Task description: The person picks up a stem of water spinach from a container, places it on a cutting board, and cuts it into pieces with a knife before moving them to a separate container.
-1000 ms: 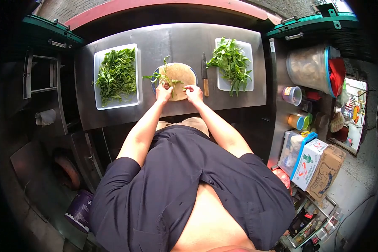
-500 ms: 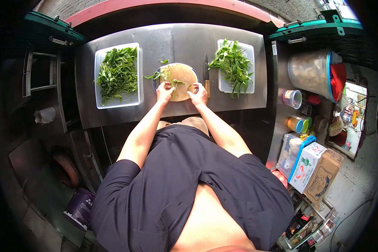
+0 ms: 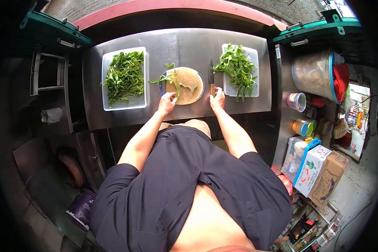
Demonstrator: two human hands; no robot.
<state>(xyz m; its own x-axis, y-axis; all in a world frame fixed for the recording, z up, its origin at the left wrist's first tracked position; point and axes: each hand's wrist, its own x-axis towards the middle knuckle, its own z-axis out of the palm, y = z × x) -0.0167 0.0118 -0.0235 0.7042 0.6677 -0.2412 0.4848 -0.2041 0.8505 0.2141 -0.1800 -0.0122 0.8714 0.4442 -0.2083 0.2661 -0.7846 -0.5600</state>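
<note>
My left hand (image 3: pixel 167 103) pinches the lower end of a leafy green stem (image 3: pixel 176 82), at the near left edge of a round wooden cutting board (image 3: pixel 192 75). The stem's leaves spread over the board and past its left rim. To the right of the board lies a knife (image 3: pixel 211 73), its dark blade pointing away from me. My right hand (image 3: pixel 217 100) has its fingers closed at the wooden handle's near end. A loose green piece (image 3: pixel 195 87) rests on the board.
Left of the board stands a white plastic tray (image 3: pixel 146 80) heaped with cut greens (image 3: pixel 124 77). A second tray (image 3: pixel 255 56) at right holds longer leafy stems (image 3: pixel 239 71). Tubs (image 3: pixel 297 101) and boxes (image 3: pixel 311 170) line the right side.
My right hand has moved off the board to the right, onto the knife handle. My left hand keeps the stem at the board's near edge. The whole view has shifted slightly.
</note>
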